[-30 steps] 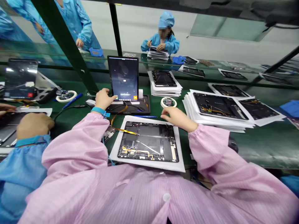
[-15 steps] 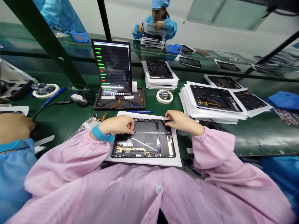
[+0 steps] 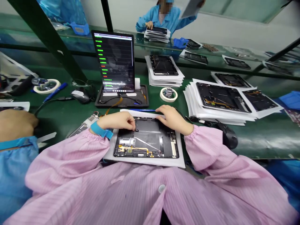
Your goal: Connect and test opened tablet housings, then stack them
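In front of me an opened tablet housing (image 3: 150,137), black with orange and white flat cables inside, lies on a white sheet (image 3: 180,153). My left hand (image 3: 126,121), with a blue strap at the wrist, is over its upper left part. Thumb and finger are pinched, with a small black part (image 3: 137,130) at their tips; its kind is too small to tell. Over the housing's upper right edge is my right hand (image 3: 170,118), thumb and fingers apart. Its fingertips are close to the end of a blue pen (image 3: 145,110); contact cannot be made out.
Behind stands a lit tablet screen (image 3: 114,62) in a black tray (image 3: 122,101). A tape roll (image 3: 168,94), stacked housings with white sheets (image 3: 220,117) and a mouse (image 3: 226,135) are at right. A co-worker's hand (image 3: 17,125) is at left; another person (image 3: 164,18) works across the bench.
My right hand has moved left and up from the housing's right side, its fingers now apart, without the small black part seen there. A small black part now shows at my left fingertips.
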